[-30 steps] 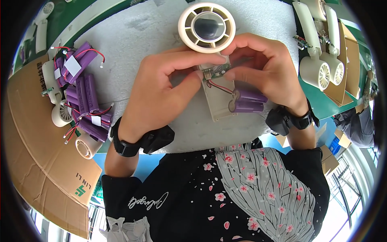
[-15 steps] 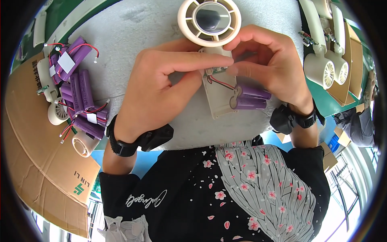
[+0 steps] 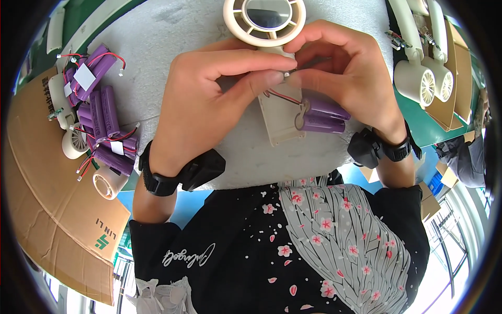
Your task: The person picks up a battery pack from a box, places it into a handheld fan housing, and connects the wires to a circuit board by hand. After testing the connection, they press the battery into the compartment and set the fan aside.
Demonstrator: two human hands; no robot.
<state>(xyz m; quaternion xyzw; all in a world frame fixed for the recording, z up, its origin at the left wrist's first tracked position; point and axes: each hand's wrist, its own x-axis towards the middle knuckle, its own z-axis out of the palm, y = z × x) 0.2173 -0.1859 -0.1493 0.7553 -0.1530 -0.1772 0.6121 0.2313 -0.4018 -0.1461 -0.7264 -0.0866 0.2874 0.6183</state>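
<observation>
A cream handheld fan (image 3: 228,23) lies on the foam surface, its round head away from me and its handle (image 3: 281,123) opened toward me. My left hand (image 3: 201,99) is closed at the top of the handle, index finger stretched across it and thumb bent in. Facing it, my right hand (image 3: 350,78) is closed too, with curled fingers beside the fan's neck. Between the two thumb tips shows a small white piece (image 3: 286,75). The fingers hide the circuit board there. Red and black wires run from under them to a purple two-cell battery pack (image 3: 321,123) lying across the handle's right edge.
Several purple battery packs (image 3: 104,112) with wires lie at the left on a cardboard box (image 3: 57,209), near cream fan parts (image 3: 110,182). More fan bodies (image 3: 415,78) with loose circuit boards rest at the right by another box (image 3: 460,78). Grey-white foam (image 3: 167,31) covers the work surface.
Both thumbs have come together over the circuit board, which was partly visible before. The fan, batteries and hands sit slightly higher in the picture.
</observation>
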